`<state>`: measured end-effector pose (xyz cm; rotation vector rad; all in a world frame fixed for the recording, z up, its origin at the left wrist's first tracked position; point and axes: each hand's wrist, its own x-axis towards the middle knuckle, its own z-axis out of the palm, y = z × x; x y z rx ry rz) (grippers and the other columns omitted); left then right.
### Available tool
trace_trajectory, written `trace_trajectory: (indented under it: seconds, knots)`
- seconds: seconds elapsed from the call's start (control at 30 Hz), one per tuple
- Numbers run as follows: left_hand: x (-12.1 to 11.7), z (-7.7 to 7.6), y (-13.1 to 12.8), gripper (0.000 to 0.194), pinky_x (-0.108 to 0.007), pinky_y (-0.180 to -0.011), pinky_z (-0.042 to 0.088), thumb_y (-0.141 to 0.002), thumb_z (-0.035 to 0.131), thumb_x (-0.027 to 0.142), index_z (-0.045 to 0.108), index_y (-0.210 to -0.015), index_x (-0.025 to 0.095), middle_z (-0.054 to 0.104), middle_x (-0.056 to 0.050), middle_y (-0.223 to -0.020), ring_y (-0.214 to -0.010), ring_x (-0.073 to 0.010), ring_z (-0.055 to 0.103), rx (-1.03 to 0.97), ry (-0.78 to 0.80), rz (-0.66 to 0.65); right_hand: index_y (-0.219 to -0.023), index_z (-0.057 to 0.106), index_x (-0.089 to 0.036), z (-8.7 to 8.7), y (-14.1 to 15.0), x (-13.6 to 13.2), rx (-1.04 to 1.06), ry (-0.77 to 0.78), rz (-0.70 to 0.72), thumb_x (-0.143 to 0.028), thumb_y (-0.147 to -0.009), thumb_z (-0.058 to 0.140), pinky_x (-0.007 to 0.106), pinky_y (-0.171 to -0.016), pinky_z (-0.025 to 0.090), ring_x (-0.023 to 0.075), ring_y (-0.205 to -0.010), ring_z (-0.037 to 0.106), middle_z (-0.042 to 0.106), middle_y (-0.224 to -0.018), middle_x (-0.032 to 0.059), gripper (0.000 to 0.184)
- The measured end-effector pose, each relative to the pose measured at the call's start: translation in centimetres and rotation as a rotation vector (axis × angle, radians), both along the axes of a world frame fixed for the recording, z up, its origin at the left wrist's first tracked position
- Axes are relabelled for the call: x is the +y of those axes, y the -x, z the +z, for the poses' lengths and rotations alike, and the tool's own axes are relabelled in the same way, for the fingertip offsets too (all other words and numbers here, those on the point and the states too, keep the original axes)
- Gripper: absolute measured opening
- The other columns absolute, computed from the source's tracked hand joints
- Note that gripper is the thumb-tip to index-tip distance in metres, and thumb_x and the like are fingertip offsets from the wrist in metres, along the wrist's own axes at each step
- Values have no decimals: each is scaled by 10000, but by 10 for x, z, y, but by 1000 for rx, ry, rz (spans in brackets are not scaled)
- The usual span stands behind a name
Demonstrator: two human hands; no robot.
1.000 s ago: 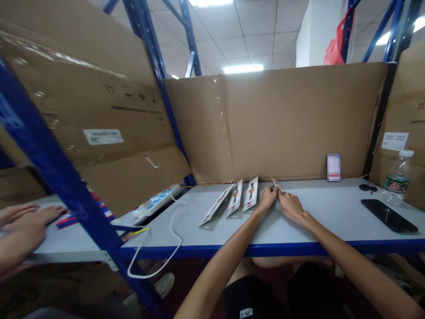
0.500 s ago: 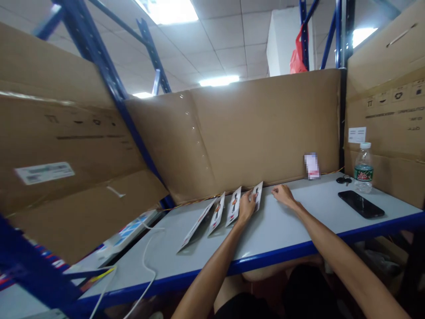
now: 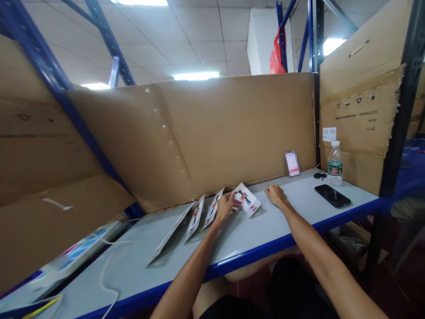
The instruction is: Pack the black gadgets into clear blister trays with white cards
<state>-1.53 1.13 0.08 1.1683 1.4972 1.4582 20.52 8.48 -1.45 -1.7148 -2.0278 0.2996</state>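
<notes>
My left hand (image 3: 226,207) reaches to the back of the table, its fingers at the left edge of a white printed card (image 3: 248,201). The card tilts with its picture of a dark and orange item facing me. Left of that hand, more cards lean in a row towards the cardboard: one close by (image 3: 212,208), another (image 3: 195,218), and a third (image 3: 171,232) seen nearly edge-on. To the right of the tilted card, my right hand (image 3: 275,195) rests on the tabletop with its fingers curled in; nothing shows in it.
Cardboard (image 3: 226,133) walls the back of the grey table (image 3: 265,230), which has a blue front edge. On the right are a black phone (image 3: 332,196), a bottle (image 3: 335,166), keys (image 3: 319,176) and a small blurred upright item (image 3: 292,164). A white cable (image 3: 105,270) trails at left.
The card at my left hand has turned from nearly edge-on to face me and tilted over. My right hand's fingers are curled in more. The view has swung to the right.
</notes>
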Motion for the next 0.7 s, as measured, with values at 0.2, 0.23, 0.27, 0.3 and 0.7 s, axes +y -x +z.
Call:
trace_trajectory:
  seconds: [0.2, 0.23, 0.27, 0.3, 0.7]
  knots:
    - [2, -3, 1, 306, -357, -711, 581, -959, 591, 399, 637, -1137, 155, 680, -61, -1032, -819, -174, 667, 233, -37, 33, -1207, 625, -176, 2, -14, 8, 71, 28, -137, -376, -983, 594, 446, -932, 532, 230, -1081, 628, 626, -1243, 98, 303]
    - [3, -4, 1, 307, -372, -737, 581, -956, 596, 398, 638, -1139, 156, 679, -65, -1052, -846, -183, 668, 283, -34, 36, -1215, 621, -176, 3, -15, 9, 87, 39, -146, -376, -983, 592, 448, -931, 533, 231, -1082, 627, 622, -1249, 99, 307]
    - [3, -6, 2, 300, -386, -765, 579, -954, 599, 394, 641, -1137, 160, 678, -70, -1075, -877, -191, 668, 335, -29, 37, -1214, 620, -175, 3, -16, 10, 106, 52, -142, -378, -983, 592, 445, -924, 536, 229, -1075, 629, 624, -1243, 98, 308]
    - [2, -8, 2, 290, -398, -791, 575, -952, 602, 388, 646, -1132, 164, 677, -74, -1098, -906, -198, 665, 387, -22, 37, -1206, 622, -172, 4, -15, 12, 126, 69, -123, -382, -984, 591, 437, -910, 543, 224, -1055, 637, 633, -1224, 93, 308]
    - [3, -14, -10, 322, -450, -865, 557, -940, 619, 393, 641, -1169, 167, 667, -85, -1164, -1000, -232, 660, 749, -36, -11, -833, 699, -126, 12, 2, 6, 328, 214, 216, -461, -938, 630, 249, -629, 518, 140, -667, 660, 697, -742, 11, 358]
